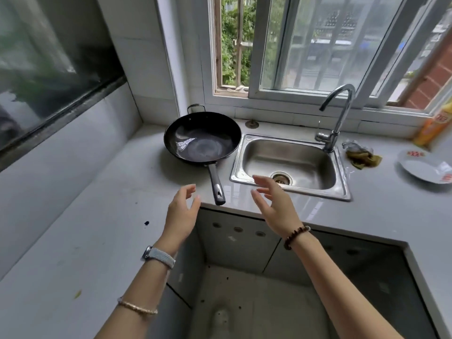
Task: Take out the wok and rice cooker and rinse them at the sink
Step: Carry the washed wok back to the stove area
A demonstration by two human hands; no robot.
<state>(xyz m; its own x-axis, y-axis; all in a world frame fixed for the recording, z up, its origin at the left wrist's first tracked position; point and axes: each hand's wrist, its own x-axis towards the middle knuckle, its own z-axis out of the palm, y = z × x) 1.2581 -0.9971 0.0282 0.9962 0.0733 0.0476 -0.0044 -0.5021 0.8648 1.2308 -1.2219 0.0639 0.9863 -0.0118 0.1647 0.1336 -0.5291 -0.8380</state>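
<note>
Head view, kitchen corner. The wok (203, 138) sits upright on the grey counter (97, 216) at centre frame, just beside the left rim of the sink (305, 193). Its long handle (216, 184) points toward the viewer, the tip jutting past the counter edge. The rice cooker is not in view. The left hand (182, 214) and right hand (274, 204) hover either side of the handle tip, both empty, fingers spread and loosely bent, touching nothing. Likely hazards: a careless brush against the overhanging handle could swing the wok or tip it off the edge. A lift by the handle alone would probably let the heavy bowl dip and strike the sink rim. Carried too high, it could hit the faucet (338, 113), which arches over the basin. The bowl looks nearly as wide as the basin, so rinse water may spill onto the counter.
</note>
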